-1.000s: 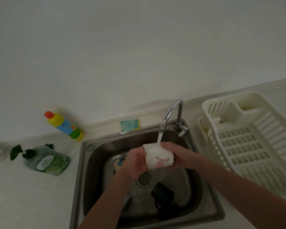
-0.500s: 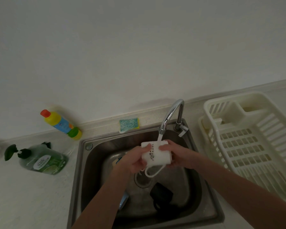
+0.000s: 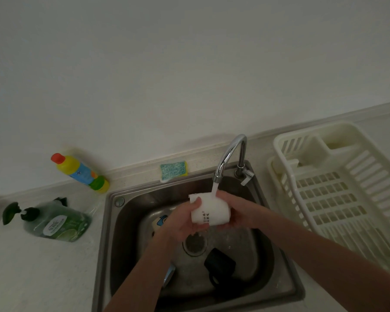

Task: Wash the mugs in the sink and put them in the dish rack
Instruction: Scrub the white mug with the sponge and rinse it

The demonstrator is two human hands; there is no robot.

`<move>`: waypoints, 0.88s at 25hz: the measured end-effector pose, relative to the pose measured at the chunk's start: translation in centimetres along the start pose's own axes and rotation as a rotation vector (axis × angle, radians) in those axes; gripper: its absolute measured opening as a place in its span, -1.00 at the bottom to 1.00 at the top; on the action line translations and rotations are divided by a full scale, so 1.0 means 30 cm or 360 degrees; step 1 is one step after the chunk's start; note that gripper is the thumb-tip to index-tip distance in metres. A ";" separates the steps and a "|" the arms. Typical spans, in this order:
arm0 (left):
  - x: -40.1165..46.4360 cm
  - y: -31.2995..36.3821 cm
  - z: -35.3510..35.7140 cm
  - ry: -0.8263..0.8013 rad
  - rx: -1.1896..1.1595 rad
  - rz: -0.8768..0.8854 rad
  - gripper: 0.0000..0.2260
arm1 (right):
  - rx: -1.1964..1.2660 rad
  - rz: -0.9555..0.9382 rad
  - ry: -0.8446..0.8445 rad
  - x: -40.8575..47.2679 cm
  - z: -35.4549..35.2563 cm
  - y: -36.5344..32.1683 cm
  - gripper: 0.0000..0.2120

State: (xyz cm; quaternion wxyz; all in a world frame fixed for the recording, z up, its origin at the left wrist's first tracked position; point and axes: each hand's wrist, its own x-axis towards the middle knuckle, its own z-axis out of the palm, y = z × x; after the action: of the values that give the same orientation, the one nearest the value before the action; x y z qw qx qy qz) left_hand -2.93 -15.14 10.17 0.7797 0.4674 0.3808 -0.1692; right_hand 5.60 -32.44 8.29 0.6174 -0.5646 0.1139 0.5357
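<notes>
Head view: a steel sink [image 3: 113, 233] seen from above, both hands over the basin.
White mug [image 3: 209, 210]: held above the drain, under the water running from the tap [image 3: 229, 158].
Left hand [image 3: 182, 221]: fingers curled round the mug's left side, thumb on its wall.
Right hand [image 3: 236, 210]: grasps the mug's right side.
Black mug [image 3: 218, 266]: lies in the basin beside the drain.
Dish rack [image 3: 338, 190]: on the counter right of the sink.
Counter behind and left: sponge [image 3: 173, 168], yellow bottle [image 3: 80, 172], green soap dispenser [image 3: 54, 221].

A home kitchen: steel sink [image 3: 113, 233], tap [image 3: 229, 154], dish rack [image 3: 369, 176].
</notes>
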 end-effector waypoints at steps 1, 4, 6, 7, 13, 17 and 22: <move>-0.006 0.006 0.001 0.0012 -0.0033 -0.0009 -0.58 | -0.0089 -0.0053 -0.0007 0.005 -0.004 0.003 -0.37; -0.006 0.014 -0.006 0.0014 -0.0025 0.0023 -0.61 | 0.0030 -0.0033 -0.0040 0.003 -0.001 0.008 -0.47; -0.003 0.007 -0.007 0.0042 0.0006 0.0031 -0.53 | 0.0233 0.0067 -0.0056 -0.005 0.022 0.004 -0.42; -0.002 0.004 -0.009 0.0074 0.0000 0.0014 -0.51 | 0.0157 0.0042 -0.0023 0.004 0.028 0.003 -0.36; -0.005 0.017 -0.001 0.0113 -0.0017 -0.0042 -0.67 | 0.0073 -0.0009 -0.0074 0.011 0.023 0.026 -0.41; -0.003 0.015 -0.009 0.0028 -0.0014 -0.0030 -0.64 | -0.0134 -0.0188 -0.0104 0.026 -0.008 0.025 -0.42; 0.004 -0.001 -0.009 0.0044 0.0053 0.0017 -0.60 | -0.0077 -0.0107 -0.0267 0.011 -0.003 0.026 -0.39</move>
State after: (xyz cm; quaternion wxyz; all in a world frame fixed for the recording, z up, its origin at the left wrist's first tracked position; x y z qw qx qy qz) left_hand -3.00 -14.92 9.99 0.7674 0.4846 0.3861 -0.1648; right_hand 5.14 -32.51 7.56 0.6287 -0.5360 0.0298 0.5627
